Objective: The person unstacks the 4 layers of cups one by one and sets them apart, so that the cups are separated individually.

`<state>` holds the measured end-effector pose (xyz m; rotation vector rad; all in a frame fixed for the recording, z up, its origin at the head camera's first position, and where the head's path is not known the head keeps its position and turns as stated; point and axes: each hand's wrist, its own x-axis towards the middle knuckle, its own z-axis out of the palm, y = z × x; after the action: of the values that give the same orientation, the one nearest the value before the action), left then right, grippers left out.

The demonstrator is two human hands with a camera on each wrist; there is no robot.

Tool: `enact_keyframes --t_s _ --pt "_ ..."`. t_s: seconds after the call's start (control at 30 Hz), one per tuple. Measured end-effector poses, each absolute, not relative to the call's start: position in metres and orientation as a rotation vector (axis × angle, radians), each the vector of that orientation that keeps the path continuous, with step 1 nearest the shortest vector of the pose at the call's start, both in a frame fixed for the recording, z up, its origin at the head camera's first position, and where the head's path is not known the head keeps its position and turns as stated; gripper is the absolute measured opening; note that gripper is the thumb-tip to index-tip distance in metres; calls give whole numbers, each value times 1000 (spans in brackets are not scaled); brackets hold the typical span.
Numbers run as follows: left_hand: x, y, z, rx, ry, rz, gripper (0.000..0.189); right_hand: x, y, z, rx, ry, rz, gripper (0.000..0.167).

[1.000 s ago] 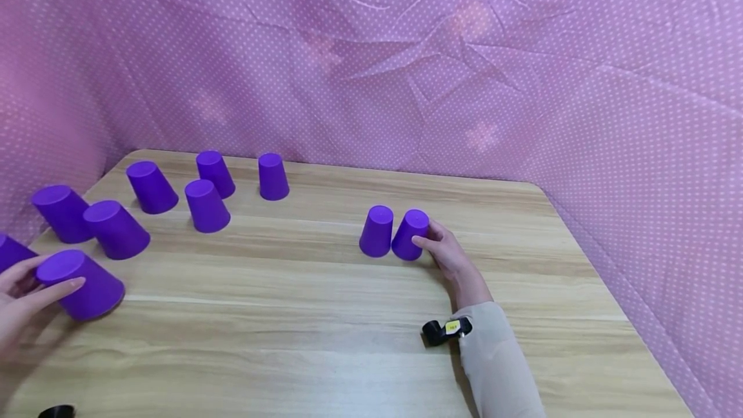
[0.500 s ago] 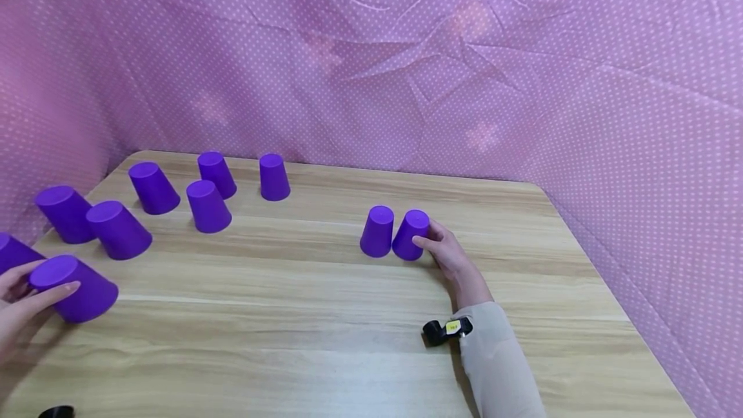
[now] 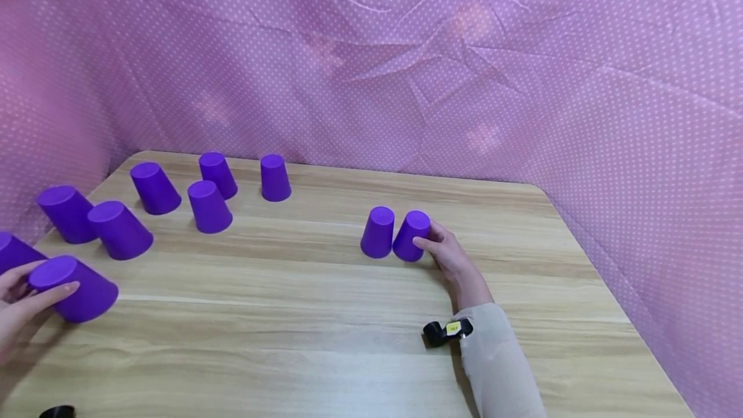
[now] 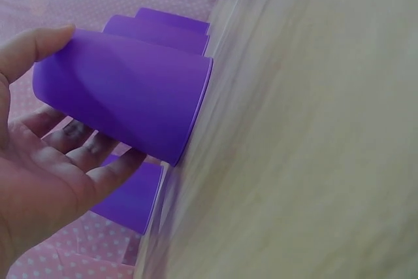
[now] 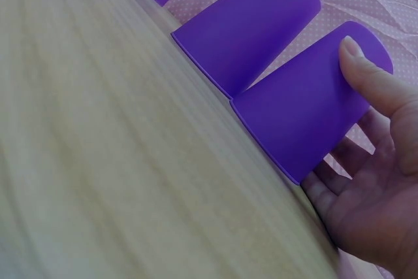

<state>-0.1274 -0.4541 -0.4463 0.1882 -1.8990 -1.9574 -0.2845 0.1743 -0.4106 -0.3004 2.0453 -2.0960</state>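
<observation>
At the left of the head view my left hand (image 3: 23,308) grips an upside-down purple cup (image 3: 84,295), thumb on one side and fingers round the other. The left wrist view shows that same cup (image 4: 130,93) with its rim at the table. My right hand (image 3: 453,260) holds another inverted purple cup (image 3: 411,237) on the right half of the table. Just left of it stands a matching cup (image 3: 378,234); in the right wrist view the rims of the held cup (image 5: 307,102) and this neighbour (image 5: 251,27) meet.
Several more inverted purple cups stand at the left and back left, among them one cup (image 3: 120,231) beyond my left hand and another cup (image 3: 275,179) near the back edge. A pink dotted cloth (image 3: 371,69) hangs around the wooden table (image 3: 325,340).
My left hand and its cup have shifted slightly left and toward me, then stayed put. The right hand keeps its hold on its cup in the same place.
</observation>
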Motion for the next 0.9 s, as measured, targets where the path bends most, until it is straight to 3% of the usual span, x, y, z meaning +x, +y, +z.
enact_keyframes --t_s 0.37,0.6,0.73,0.8,0.9 --pt "-131 -465 -444 100 -2109 -1701 58 -285 174 -410 -291 2045 -2101 54" --pt "-128 -451 -418 -300 -2248 -1338 35 -284 174 -410 -297 2046 -2106 53" --pt "-126 -432 -387 -258 -2246 -1481 45 -284 174 -411 -295 2034 -2115 54" --pt "-132 -433 -382 -173 -2219 -1567 50 -285 174 -411 -298 2032 -2118 54" --pt "-149 -450 -390 -248 -2060 -1774 51 -285 174 -412 -306 2033 -2119 54"
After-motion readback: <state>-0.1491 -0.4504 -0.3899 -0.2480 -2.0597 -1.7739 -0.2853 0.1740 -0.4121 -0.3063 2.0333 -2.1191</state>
